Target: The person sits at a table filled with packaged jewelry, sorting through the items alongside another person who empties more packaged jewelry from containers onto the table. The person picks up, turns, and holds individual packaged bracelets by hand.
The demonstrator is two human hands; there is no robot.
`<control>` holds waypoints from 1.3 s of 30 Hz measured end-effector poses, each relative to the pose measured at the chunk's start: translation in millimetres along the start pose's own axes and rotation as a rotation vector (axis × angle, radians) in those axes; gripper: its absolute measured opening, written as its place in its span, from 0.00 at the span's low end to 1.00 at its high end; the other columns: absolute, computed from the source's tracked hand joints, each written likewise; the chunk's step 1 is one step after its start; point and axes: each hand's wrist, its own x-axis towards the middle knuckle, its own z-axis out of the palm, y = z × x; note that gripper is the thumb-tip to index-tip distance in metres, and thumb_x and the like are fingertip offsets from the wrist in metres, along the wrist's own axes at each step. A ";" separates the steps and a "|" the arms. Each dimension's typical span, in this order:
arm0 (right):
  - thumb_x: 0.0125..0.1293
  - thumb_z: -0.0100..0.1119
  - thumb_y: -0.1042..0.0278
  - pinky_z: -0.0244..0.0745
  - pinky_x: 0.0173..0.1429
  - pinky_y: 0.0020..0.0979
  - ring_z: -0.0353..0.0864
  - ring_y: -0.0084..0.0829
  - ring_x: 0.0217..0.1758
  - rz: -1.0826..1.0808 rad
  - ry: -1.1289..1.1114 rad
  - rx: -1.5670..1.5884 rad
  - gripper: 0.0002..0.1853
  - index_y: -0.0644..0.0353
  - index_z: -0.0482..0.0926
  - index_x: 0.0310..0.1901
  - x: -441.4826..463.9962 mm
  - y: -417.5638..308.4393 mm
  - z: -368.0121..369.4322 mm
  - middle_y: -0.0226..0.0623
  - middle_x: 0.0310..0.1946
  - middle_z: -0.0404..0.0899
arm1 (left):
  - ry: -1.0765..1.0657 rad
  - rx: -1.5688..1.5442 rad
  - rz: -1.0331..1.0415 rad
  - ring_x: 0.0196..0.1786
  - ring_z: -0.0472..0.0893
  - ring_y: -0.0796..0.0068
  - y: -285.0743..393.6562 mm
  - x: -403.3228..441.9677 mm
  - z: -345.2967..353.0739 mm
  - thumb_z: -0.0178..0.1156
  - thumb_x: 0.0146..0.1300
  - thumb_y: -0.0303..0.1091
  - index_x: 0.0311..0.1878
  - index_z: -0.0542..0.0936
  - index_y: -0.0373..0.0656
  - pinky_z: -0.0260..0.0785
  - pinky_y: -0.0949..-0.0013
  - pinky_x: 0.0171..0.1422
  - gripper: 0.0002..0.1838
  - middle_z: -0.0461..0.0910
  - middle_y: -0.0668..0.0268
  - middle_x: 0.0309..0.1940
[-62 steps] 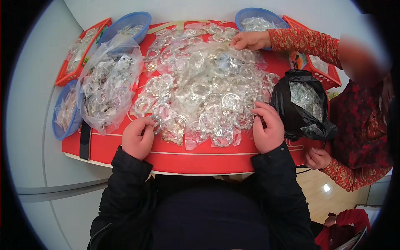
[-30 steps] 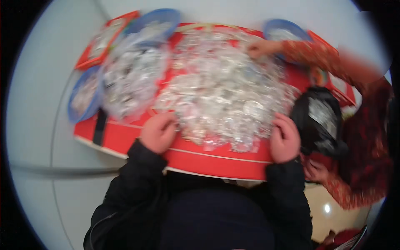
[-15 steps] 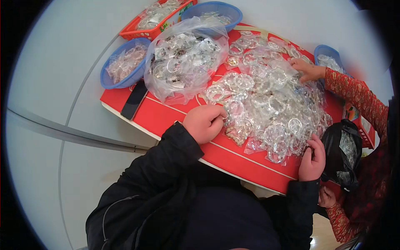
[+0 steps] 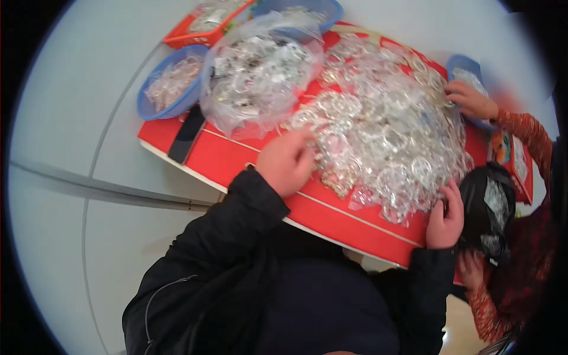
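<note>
A large heap of small clear plastic bags (image 4: 390, 136), with shiny ring-shaped jewellery like bracelets inside, covers much of the red table (image 4: 228, 160). My left hand (image 4: 287, 161) is at the heap's near left edge, somewhat blurred. Its thumb and forefinger are apart, and nothing shows between them. On the near right side, my right hand (image 4: 447, 219) rests by the heap with fingers loosely bent and the thumb apart. Nothing is visible in it. Left of the heap stands a big clear plastic sack (image 4: 260, 77) full of similar packets.
A phone (image 4: 187, 135) lies near the table's left edge. Around it stand a blue basket (image 4: 194, 94), another blue basket (image 4: 328, 13) and an orange basket (image 4: 207, 36). A co-worker's hand (image 4: 472, 99) is at the far right, beside a black bag (image 4: 480, 207).
My left hand has shifted slightly left and up, its fingers loosening. My right hand has moved little. The co-worker's upper hand has drawn off the heap to the right; their lower hand has risen toward the black bag.
</note>
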 end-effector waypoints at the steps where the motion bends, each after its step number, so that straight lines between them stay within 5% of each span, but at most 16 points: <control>1: 0.64 0.54 0.82 0.72 0.70 0.36 0.79 0.43 0.69 -0.028 0.031 0.011 0.17 0.65 0.82 0.54 -0.9 1.0 1.7 0.48 0.67 0.79 | 0.033 -0.060 -0.057 0.35 0.80 0.67 -3.0 -1.6 4.6 0.59 0.66 0.21 0.53 0.77 0.37 0.73 0.65 0.42 0.13 0.79 0.61 0.33; 6: 0.64 0.57 0.81 0.76 0.63 0.32 0.81 0.37 0.65 -0.007 0.052 -0.007 0.17 0.63 0.82 0.55 -0.3 -6.9 0.8 0.45 0.66 0.79 | 0.121 -0.199 -0.212 0.36 0.71 0.81 -14.5 -1.0 11.3 0.57 0.66 0.18 0.60 0.71 0.35 0.68 0.74 0.40 0.19 0.73 0.67 0.39; 11: 0.64 0.58 0.81 0.77 0.59 0.30 0.82 0.34 0.60 0.024 0.070 0.020 0.18 0.63 0.83 0.55 -0.1 -3.1 0.6 0.44 0.66 0.79 | 0.102 -0.095 -0.164 0.37 0.73 0.78 -14.9 0.9 11.0 0.54 0.58 0.16 0.57 0.74 0.34 0.69 0.73 0.41 0.21 0.75 0.64 0.42; 14: 0.64 0.58 0.81 0.78 0.58 0.31 0.83 0.33 0.56 -0.143 0.127 -0.114 0.18 0.63 0.82 0.55 0.8 6.9 3.0 0.45 0.67 0.79 | 0.096 -0.064 -0.150 0.39 0.74 0.77 -20.6 -0.5 12.2 0.54 0.59 0.16 0.57 0.74 0.34 0.71 0.72 0.44 0.21 0.75 0.64 0.42; 20: 0.63 0.60 0.81 0.80 0.58 0.32 0.83 0.39 0.61 0.050 0.083 -0.004 0.20 0.63 0.80 0.58 -1.2 -6.6 2.4 0.48 0.68 0.77 | 0.073 -0.024 -0.042 0.44 0.77 0.72 -29.4 0.6 17.7 0.55 0.60 0.17 0.57 0.76 0.35 0.73 0.69 0.51 0.20 0.76 0.62 0.43; 22: 0.63 0.63 0.79 0.82 0.53 0.32 0.83 0.40 0.57 -0.153 0.150 -0.184 0.22 0.64 0.78 0.60 -1.0 4.9 5.6 0.48 0.67 0.77 | 0.038 0.060 0.016 0.47 0.79 0.69 -24.2 1.5 17.3 0.57 0.62 0.18 0.59 0.76 0.36 0.73 0.67 0.55 0.20 0.77 0.60 0.45; 24: 0.61 0.64 0.79 0.80 0.59 0.35 0.82 0.42 0.60 0.100 0.071 0.026 0.22 0.65 0.78 0.59 0.4 -9.5 0.9 0.48 0.66 0.77 | 0.000 0.106 0.009 0.48 0.80 0.66 -15.3 3.0 14.8 0.59 0.62 0.19 0.60 0.76 0.36 0.73 0.65 0.57 0.21 0.78 0.58 0.46; 27: 0.61 0.64 0.80 0.79 0.62 0.36 0.81 0.42 0.59 -0.101 0.160 -0.126 0.22 0.64 0.78 0.58 2.0 2.6 1.0 0.47 0.63 0.78 | -0.017 0.222 0.076 0.50 0.79 0.61 -12.2 4.6 14.0 0.61 0.61 0.21 0.60 0.77 0.36 0.72 0.61 0.60 0.22 0.79 0.56 0.48; 36: 0.60 0.66 0.78 0.78 0.61 0.38 0.81 0.45 0.60 0.108 0.064 0.126 0.23 0.64 0.77 0.58 2.2 -5.8 -2.9 0.47 0.62 0.77 | -0.034 0.217 0.064 0.55 0.78 0.54 -8.6 6.0 15.4 0.62 0.59 0.23 0.59 0.77 0.36 0.70 0.56 0.63 0.22 0.79 0.54 0.52; 37: 0.60 0.69 0.76 0.77 0.63 0.39 0.80 0.48 0.61 -0.058 0.092 -0.016 0.25 0.64 0.76 0.59 2.6 -2.4 -3.2 0.49 0.62 0.76 | -0.029 0.206 0.063 0.55 0.78 0.52 -8.3 6.2 16.1 0.62 0.59 0.23 0.58 0.78 0.37 0.69 0.55 0.63 0.22 0.79 0.53 0.52; 39: 0.59 0.70 0.75 0.75 0.66 0.41 0.78 0.51 0.64 -0.058 0.081 -0.014 0.26 0.65 0.76 0.60 2.4 -2.4 -3.0 0.51 0.63 0.76 | -0.030 0.225 0.070 0.55 0.78 0.52 -7.0 6.7 16.2 0.62 0.59 0.23 0.58 0.78 0.36 0.69 0.55 0.63 0.21 0.79 0.53 0.51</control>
